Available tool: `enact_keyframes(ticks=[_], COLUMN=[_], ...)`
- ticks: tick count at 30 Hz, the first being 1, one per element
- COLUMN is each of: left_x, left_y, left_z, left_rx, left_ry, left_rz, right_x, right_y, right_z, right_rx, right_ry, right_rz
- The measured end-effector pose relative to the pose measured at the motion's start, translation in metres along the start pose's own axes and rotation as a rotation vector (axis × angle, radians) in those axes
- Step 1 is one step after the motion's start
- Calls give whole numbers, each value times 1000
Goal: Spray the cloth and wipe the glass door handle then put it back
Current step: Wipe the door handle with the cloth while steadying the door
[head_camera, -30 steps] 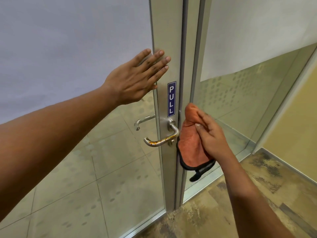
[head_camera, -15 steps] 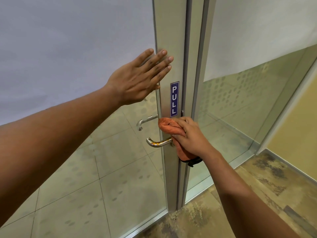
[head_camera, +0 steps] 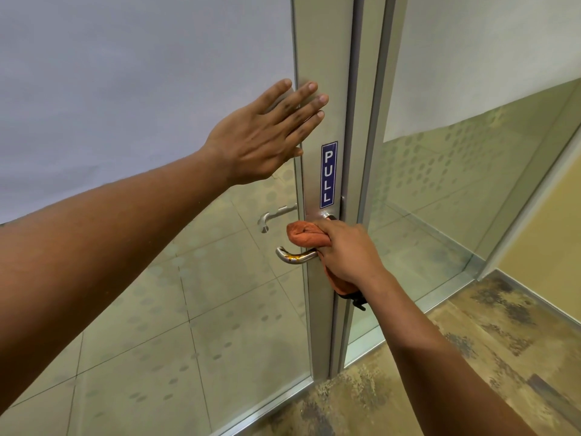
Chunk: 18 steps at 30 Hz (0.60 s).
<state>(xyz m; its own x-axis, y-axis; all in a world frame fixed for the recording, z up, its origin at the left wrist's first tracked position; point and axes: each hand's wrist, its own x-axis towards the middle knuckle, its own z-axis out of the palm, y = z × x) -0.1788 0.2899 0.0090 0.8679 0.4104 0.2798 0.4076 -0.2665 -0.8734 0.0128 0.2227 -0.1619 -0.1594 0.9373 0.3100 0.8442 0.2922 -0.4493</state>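
Note:
My right hand (head_camera: 349, 253) grips an orange cloth (head_camera: 306, 235) with a black edge and presses it around the inner end of the steel lever handle (head_camera: 295, 256) on the glass door. The handle's curved free end sticks out to the left, uncovered. My left hand (head_camera: 267, 133) lies flat with straight fingers on the door's metal frame (head_camera: 323, 58) and the frosted glass, above a blue PULL sticker (head_camera: 329, 174). No spray bottle is in view.
A second lever handle (head_camera: 273, 217) shows through the glass on the far side. A fixed glass panel (head_camera: 456, 171) stands to the right of the door. Mottled brown carpet (head_camera: 456, 357) covers the floor below.
My right hand moved left from beside the door edge and brought the cloth onto the handle, closing around it. My left hand stayed flat on the door.

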Motion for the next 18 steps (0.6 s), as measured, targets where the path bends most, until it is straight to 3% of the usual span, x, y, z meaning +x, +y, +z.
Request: enact_keyframes(ticks=[9,14,18], left_x=[0,0,0], left_y=[0,0,0], left_z=[0,2,1], left_rx=[8,10,1], left_ry=[-17,-1,-20], left_rz=[6,8,3], right_x=[-8,8,28], right_y=[-35,-17,-10], right_z=[11,-23,-46], right_rx=[42,460,301], right_ry=[-76,-139,-114], right_rz=[11,67,-78])
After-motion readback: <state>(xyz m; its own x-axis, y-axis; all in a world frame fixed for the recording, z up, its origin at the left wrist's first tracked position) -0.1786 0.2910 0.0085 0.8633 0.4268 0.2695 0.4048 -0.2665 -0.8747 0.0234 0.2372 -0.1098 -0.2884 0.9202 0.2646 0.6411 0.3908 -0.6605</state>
